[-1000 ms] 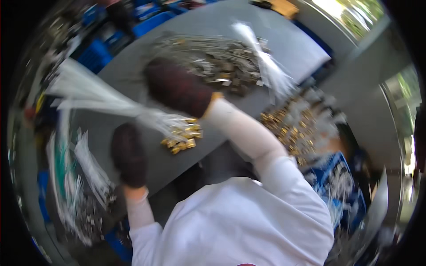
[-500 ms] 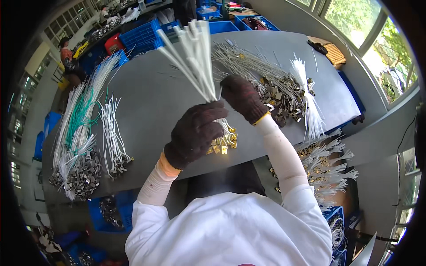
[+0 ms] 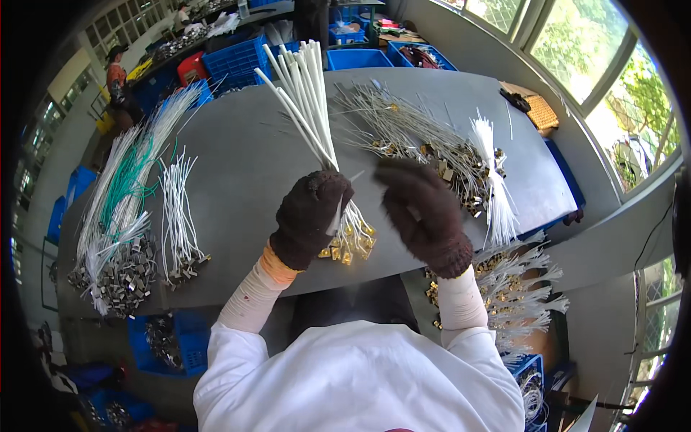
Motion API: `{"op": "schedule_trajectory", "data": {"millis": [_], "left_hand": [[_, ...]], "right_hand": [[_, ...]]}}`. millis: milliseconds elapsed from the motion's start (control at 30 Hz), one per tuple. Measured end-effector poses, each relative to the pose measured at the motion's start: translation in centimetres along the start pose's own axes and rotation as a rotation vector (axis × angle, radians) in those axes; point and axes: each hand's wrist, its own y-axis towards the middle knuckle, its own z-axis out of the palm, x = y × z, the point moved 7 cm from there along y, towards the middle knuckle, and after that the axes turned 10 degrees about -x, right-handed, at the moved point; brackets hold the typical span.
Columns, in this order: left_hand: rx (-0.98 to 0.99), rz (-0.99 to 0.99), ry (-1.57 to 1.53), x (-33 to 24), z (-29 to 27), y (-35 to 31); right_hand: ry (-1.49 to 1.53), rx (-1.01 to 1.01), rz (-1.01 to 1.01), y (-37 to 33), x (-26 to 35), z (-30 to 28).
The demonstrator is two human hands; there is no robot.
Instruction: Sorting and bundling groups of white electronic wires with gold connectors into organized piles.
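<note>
My left hand (image 3: 311,219), in a dark knit glove, is closed round a bundle of white wires (image 3: 306,108). The long ends fan up and away from me; brass-coloured metal terminals (image 3: 348,243) hang below the fist toward the table's near edge. A thin pale strip (image 3: 357,175) sticks out to the right at the top of the fist. My right hand (image 3: 421,209), gloved alike, is just right of the bundle and apart from it. Motion smears its fingers, so I cannot make out whether it holds anything.
On the grey table (image 3: 237,194), white and green wires (image 3: 133,180) with metal ends lie left, beside a smaller white bunch (image 3: 178,209). A loose wire pile (image 3: 403,115) and a tied bundle (image 3: 489,180) lie right. More bundles (image 3: 511,295) sit below. Blue crates (image 3: 360,59) stand behind.
My right hand has come away from the bundle, moving right and toward me. My left hand still grips the wires, now slightly lower in the picture. The view has shifted a little.
</note>
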Motion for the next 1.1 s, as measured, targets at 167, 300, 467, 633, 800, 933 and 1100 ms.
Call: {"op": "schedule_trajectory", "data": {"millis": [167,300,467,633,800,933,1100], "left_hand": [[-0.113,-0.052,-0.074,0.4,-0.9,-0.4],[-0.199,-0.08,-0.261,0.5,-1.4,0.4],[-0.276,-0.375,-0.608,3.0,0.2,-0.7],[-0.244,-0.246,-0.416,3.2,0.3,-2.0],[-0.295,-0.309,-0.435,1.9,-1.5,-0.1],[-0.339,-0.306,-0.4,2.4,-0.9,-0.6],[-0.27,-0.204,-0.198,0.8,-1.7,-0.2]], "right_hand": [[-0.054,0.122,-0.312,0.5,-1.3,5.3],[-0.037,0.011,-0.297,0.9,-2.4,4.9],[-0.325,-0.145,-0.232,0.5,-1.2,3.7],[-0.314,0.079,-0.361,0.1,-1.1,6.3],[-0.262,0.007,-0.408,0.7,-2.8,7.0],[-0.276,-0.008,-0.561,0.8,-1.6,6.9],[-0.353,0.103,-0.519,1.5,-1.3,6.8]]}}
